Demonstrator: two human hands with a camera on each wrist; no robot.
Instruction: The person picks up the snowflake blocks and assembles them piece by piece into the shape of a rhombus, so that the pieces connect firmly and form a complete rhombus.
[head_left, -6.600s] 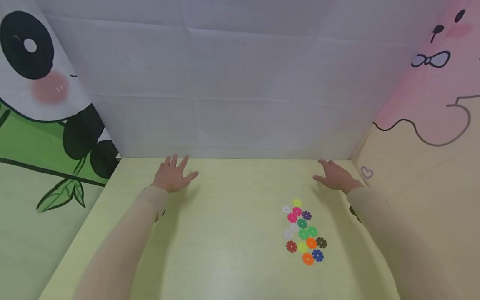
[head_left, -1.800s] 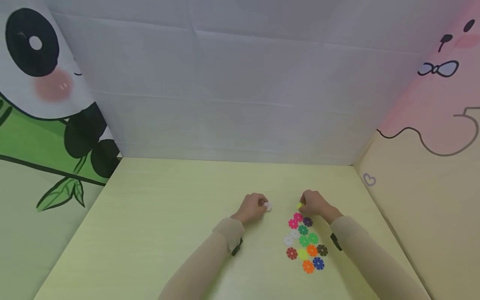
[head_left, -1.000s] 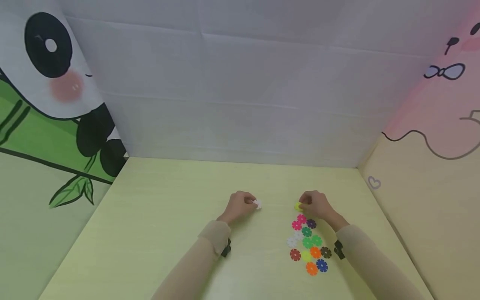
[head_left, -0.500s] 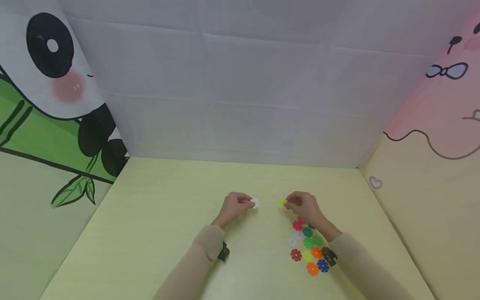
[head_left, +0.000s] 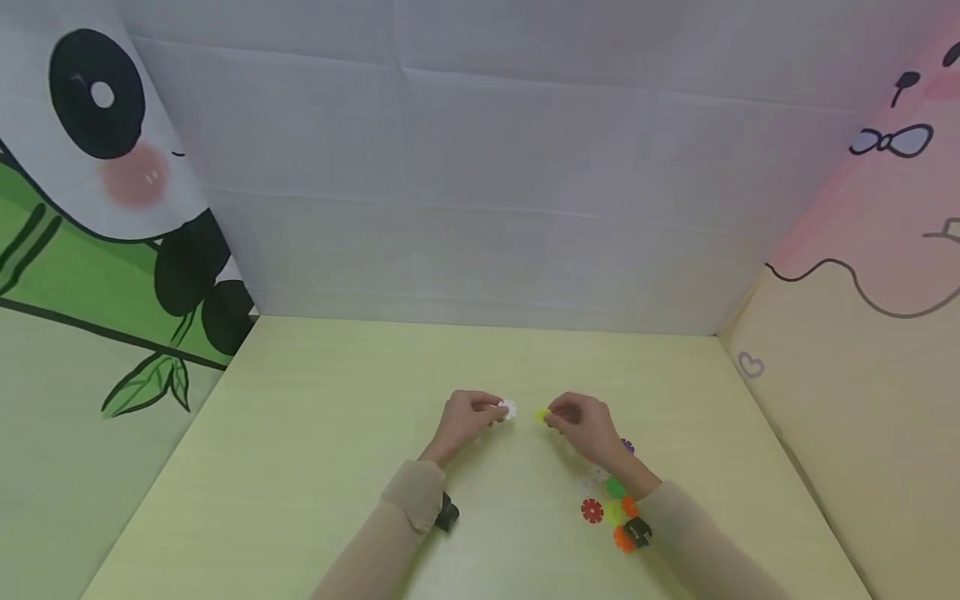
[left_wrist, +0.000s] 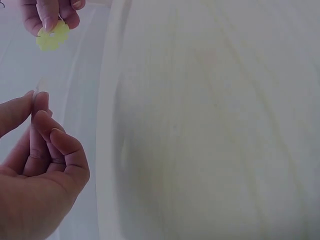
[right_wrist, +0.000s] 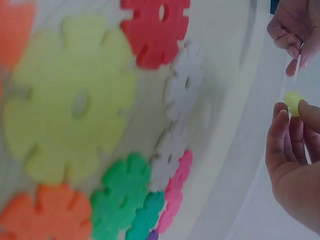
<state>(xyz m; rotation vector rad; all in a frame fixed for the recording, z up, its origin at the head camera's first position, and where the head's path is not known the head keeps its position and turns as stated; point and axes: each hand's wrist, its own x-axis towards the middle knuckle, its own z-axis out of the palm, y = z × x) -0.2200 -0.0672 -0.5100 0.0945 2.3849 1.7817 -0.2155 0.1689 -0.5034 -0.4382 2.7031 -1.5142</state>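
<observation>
My left hand [head_left: 467,421] pinches a white snowflake building disc [head_left: 508,409] between thumb and forefinger, and the left wrist view shows that disc [left_wrist: 40,86] nearly edge-on. Facing it, my right hand [head_left: 587,423] pinches a yellow snowflake disc [head_left: 542,415] by its rim. A small gap separates the two discs. In the left wrist view the yellow disc [left_wrist: 52,36] shows its notched edge and centre hole, above the left fingertips. The right wrist view has the right hand [right_wrist: 292,150] with the yellow disc [right_wrist: 292,101] below the white one.
Under the right forearm lie several loose discs on the pale table [head_left: 337,400], partly hidden: a red disc [head_left: 592,511], an orange disc [head_left: 624,539] and a purple disc [head_left: 627,447] among them. A pale back wall [head_left: 480,208] and printed side walls enclose the table.
Both hands have left their flat rest on the table and picked up a white and a yellow disc from the pile. Lately the right hand has moved left, bringing its disc near the white one.
</observation>
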